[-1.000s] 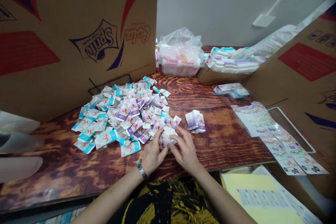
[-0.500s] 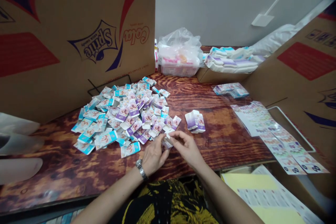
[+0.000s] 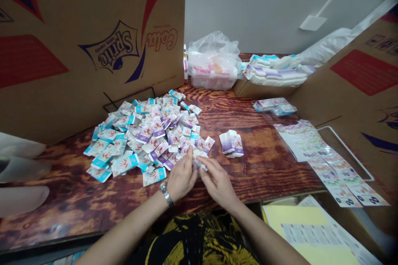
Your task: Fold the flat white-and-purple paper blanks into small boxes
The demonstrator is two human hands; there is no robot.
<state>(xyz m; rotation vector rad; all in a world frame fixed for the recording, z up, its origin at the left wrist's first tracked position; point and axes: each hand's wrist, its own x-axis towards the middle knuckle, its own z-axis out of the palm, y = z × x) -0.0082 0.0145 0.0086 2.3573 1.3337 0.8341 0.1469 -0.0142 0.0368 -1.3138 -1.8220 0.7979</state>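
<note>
At a wooden table [image 3: 264,174], the left hand [image 3: 181,179] and right hand [image 3: 218,180] pinch 1 small box [image 3: 195,165] between nearly closed fingers that hide much of it. The step appears to be folding or closing the box; the next move seems to call for light fingertip pressure. Beyond the grip, a heap of boxes [image 3: 149,134] spreads left, and flat cartons [image 3: 231,144] lie right.

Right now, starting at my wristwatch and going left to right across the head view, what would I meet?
Wristwatch, left hand, small box between the hands, right hand, printed sheets.
</note>
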